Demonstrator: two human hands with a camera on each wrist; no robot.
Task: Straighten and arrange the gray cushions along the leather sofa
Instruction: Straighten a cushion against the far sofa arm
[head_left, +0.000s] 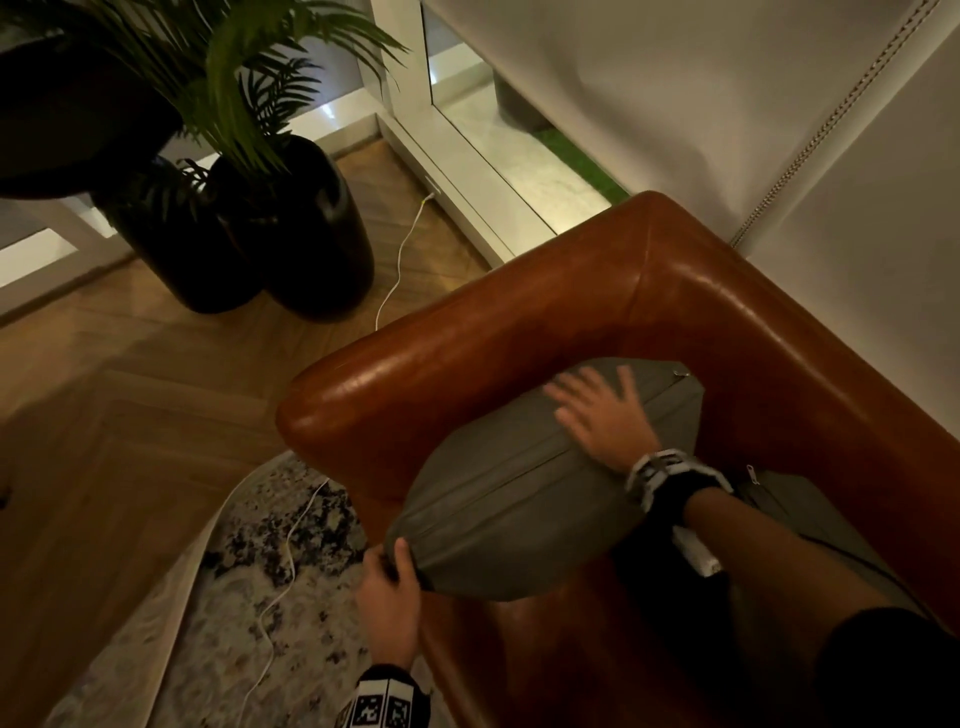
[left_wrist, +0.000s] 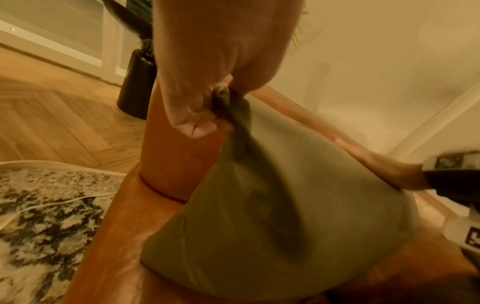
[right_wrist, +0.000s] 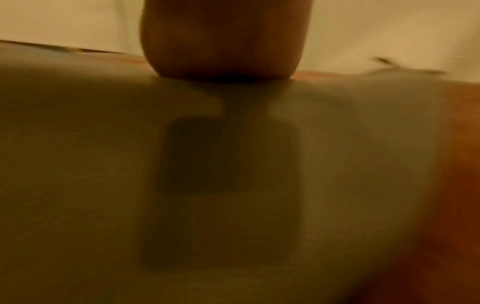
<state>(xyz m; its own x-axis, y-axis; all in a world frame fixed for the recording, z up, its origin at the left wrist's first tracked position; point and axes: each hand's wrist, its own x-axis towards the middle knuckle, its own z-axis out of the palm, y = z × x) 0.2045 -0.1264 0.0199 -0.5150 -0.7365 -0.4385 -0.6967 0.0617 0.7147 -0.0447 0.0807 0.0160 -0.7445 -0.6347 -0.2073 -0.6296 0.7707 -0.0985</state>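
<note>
Left hand (head_left: 387, 597), 6 o'clock: pinches cushion (head_left: 519, 499) corner. Right hand (head_left: 602, 410), 3 o'clock: fingers spread flat on cushion top. Sofa (head_left: 467, 338) beneath.

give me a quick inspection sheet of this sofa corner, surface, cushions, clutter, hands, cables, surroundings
surface: brown leather sofa, corner end with armrest and backrest in view
job's things: gray cushion in the corner, zip edge up; second gray cushion partly hidden behind the right forearm
clutter: nothing seen on the sofa
grippers: left hand pinches the near cushion corner; right hand presses flat on the cushion's top, fingers spread
cables: white cable runs across the patterned rug and wood floor towards the white window frame
surroundings: two dark planters with palm fronds, white roller blind with bead chain
</note>
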